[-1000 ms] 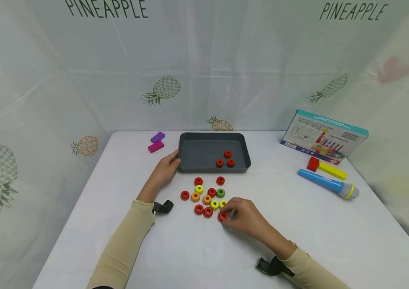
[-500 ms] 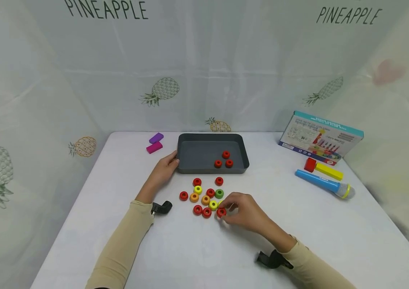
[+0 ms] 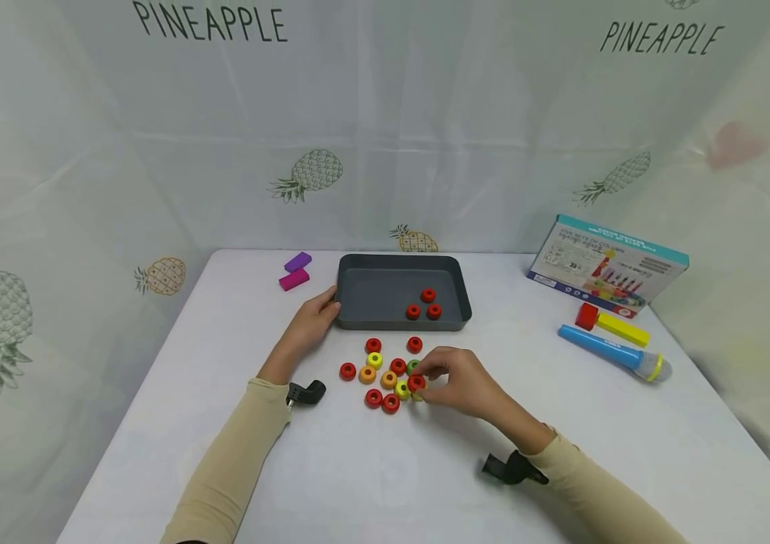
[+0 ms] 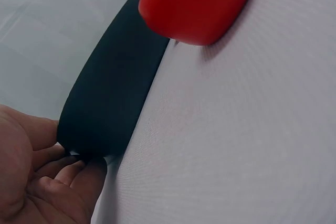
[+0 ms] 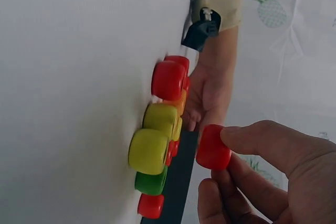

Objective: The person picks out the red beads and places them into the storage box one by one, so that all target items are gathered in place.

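Note:
My right hand [image 3: 461, 381] pinches a red bead [image 5: 212, 147] between thumb and fingers; in the right wrist view it hangs apart from the tabletop. Beneath and left of it lie loose beads with centre holes: several red ones [image 3: 391, 403], orange ones [image 3: 367, 375], yellow ones [image 5: 148, 151] and a green bead [image 5: 151, 181]. My left hand [image 3: 307, 326] grips the near-left side of a dark grey tray [image 3: 385, 326], thumb and fingers at its wall in the left wrist view. Three red beads [image 3: 428, 295] sit in the tray's right half.
Purple [image 3: 298, 261] and magenta blocks [image 3: 294, 279] lie left of the tray. On the right are a printed box [image 3: 609, 264], a red block [image 3: 586, 316], a yellow block [image 3: 623, 329] and a blue toy microphone [image 3: 612, 352]. A pineapple-print curtain [image 3: 385, 113] hangs behind the table.
My right hand has lifted the red bead off the table and moved it slightly forward, over the yellow bead. My left hand stays at the tray.

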Available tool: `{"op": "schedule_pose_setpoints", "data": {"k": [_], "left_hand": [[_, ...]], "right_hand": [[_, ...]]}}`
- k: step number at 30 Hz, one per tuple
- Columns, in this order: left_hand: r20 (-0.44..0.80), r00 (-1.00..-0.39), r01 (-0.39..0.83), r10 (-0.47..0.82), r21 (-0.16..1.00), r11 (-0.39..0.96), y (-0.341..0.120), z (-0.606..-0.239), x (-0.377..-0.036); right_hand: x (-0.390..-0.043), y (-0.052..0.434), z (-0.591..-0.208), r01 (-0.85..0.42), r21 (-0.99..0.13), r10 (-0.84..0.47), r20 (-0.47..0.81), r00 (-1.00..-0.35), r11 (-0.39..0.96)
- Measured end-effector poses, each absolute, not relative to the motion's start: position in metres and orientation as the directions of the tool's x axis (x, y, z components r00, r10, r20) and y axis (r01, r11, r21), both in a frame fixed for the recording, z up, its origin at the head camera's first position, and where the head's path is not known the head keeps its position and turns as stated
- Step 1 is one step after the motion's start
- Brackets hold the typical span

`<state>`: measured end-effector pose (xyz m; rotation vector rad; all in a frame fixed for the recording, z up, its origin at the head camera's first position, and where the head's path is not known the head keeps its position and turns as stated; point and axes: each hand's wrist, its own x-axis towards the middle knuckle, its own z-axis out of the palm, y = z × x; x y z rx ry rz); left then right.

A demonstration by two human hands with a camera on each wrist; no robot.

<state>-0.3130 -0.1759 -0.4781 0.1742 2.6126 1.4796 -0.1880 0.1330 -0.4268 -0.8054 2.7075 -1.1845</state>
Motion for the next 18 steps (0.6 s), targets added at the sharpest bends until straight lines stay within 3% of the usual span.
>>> {"op": "schedule_pose_setpoints", "data": {"k": [18], "left_hand": [[-0.036, -0.985, 0.056, 0.168, 0.857, 0.512, -0.176, -0.478, -0.311]], "right_hand": [[-0.242, 0.135, -0.401, -0.41, -0.708, -0.432, 0.164, -0.887, 0.575]]}}
